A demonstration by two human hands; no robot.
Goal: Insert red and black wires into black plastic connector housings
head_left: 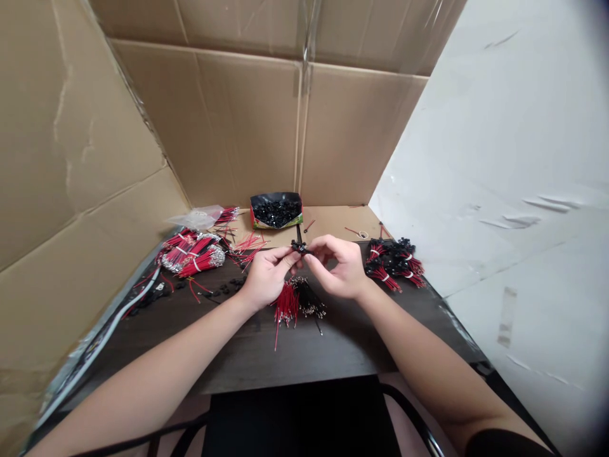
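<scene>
My left hand pinches a small cluster of black plastic connectors above the middle of the table. From the other side my right hand meets it, thumb and forefinger curled at the cluster's right end, closed on a black piece whose detail is too small to make out. Just below both hands lie a bunch of red wires and a bunch of black wires, their bare metal ends toward me. Loose black connectors are scattered left of my left hand.
An open box full of small black parts stands at the back. Tied red wire bundles and a clear plastic bag are at left. Finished-looking red-black bundles lie at right. Cardboard walls enclose the dark table.
</scene>
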